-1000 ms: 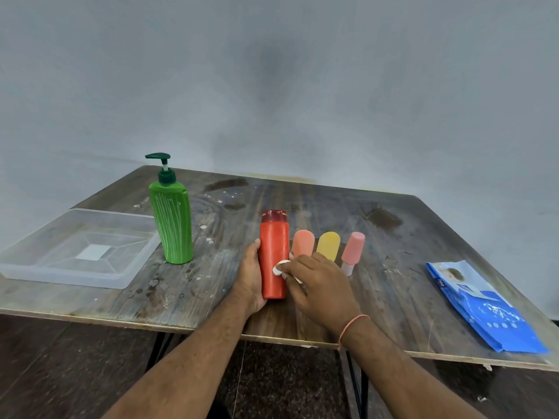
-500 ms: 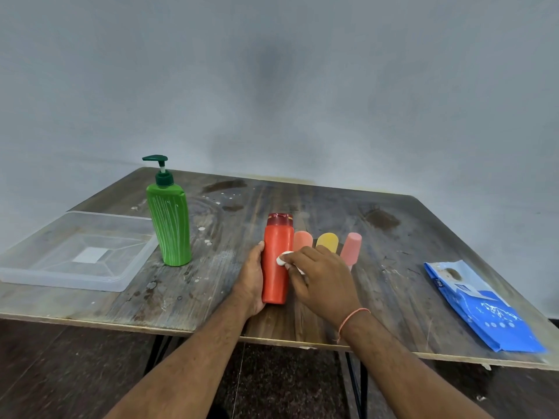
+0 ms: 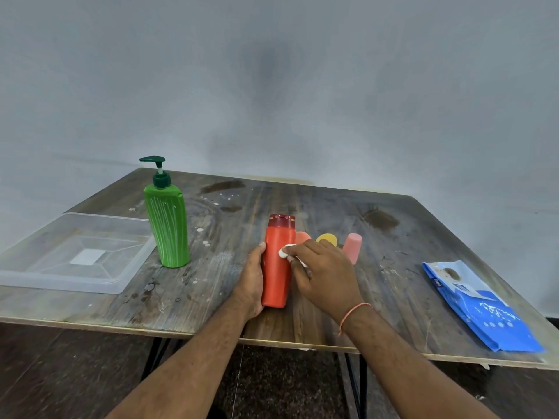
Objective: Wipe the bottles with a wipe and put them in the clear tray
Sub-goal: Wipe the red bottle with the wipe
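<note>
The red-orange shampoo bottle (image 3: 279, 264) stands upright near the front edge of the wooden table (image 3: 393, 237), about the middle of its width. The left hand (image 3: 252, 285) wraps the bottle's left side from behind the wrist, thumb up along the wall, grasping it; I judge this hold is there to brace the bottle so it does not slide or tip under rubbing pressure. The right hand (image 3: 325, 275) is curled around a small white wipe (image 3: 285, 251), whose bunched end is pressed on the bottle's front face in its upper half. Pinching the wipe into a wad seems meant to give a firm rubbing point.

At 1 to 2 o'clock from that bottle, just behind the right hand, stand three small bottles in a row: an orange small bottle (image 3: 302, 236), a yellow small bottle (image 3: 327, 238) and a pink small bottle (image 3: 351, 247), the first two partly hidden by the knuckles. They look queued close by for the same treatment. At 10 o'clock stands a green pump bottle (image 3: 167, 226), upright, just beside the clear tray (image 3: 39, 282), which lies at 9 o'clock at the table's left edge and holds no bottle. Its nearness to the left hand suits a short carry. At 3 o'clock, well apart, lies a blue wipes packet (image 3: 481, 306), flat, within reach of the right hand for a fresh wipe.

The task seems early: the first bottle is being wiped, none is yet stowed.
</note>
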`<move>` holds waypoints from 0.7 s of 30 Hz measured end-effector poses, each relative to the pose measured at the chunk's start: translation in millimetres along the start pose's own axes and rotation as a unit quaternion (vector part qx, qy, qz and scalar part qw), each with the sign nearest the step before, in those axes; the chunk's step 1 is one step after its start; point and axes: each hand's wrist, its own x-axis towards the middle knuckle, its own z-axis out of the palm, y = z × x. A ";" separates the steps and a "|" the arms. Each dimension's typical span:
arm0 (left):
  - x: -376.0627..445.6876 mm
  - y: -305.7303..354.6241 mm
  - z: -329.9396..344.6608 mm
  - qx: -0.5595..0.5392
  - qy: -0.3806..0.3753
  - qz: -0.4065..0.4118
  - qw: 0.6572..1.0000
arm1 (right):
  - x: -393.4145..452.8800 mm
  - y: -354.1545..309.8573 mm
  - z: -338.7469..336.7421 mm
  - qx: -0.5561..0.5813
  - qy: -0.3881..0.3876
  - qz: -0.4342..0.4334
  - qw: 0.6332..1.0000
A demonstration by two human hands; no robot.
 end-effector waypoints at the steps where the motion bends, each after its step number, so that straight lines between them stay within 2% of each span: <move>1: 0.1 -0.7 -0.1 0.000 -0.001 -0.002 1.000 | -3.0 0.1 0.3 0.004 -0.009 -0.007 1.000; 5: -1.4 -0.1 -0.5 -0.001 -0.005 0.001 1.000 | -17.4 -0.2 0.7 -0.003 -0.043 -0.054 0.998; 8: -3.3 0.0 1.1 0.001 -0.011 0.008 1.000 | -14.1 -2.2 -3.6 -0.030 -0.031 -0.066 0.997; 12: -6.8 0.1 5.1 0.011 -0.022 0.027 0.999 | 8.5 2.7 -5.0 -0.030 0.018 -0.026 0.999; 15: -8.4 1.4 6.0 0.016 -0.022 0.036 0.999 | 19.1 7.7 -4.3 -0.021 0.019 -0.003 1.000; 21: -7.0 1.3 3.3 0.017 -0.011 0.015 1.000 | -7.4 -0.6 -6.5 -0.040 -0.030 -0.079 0.996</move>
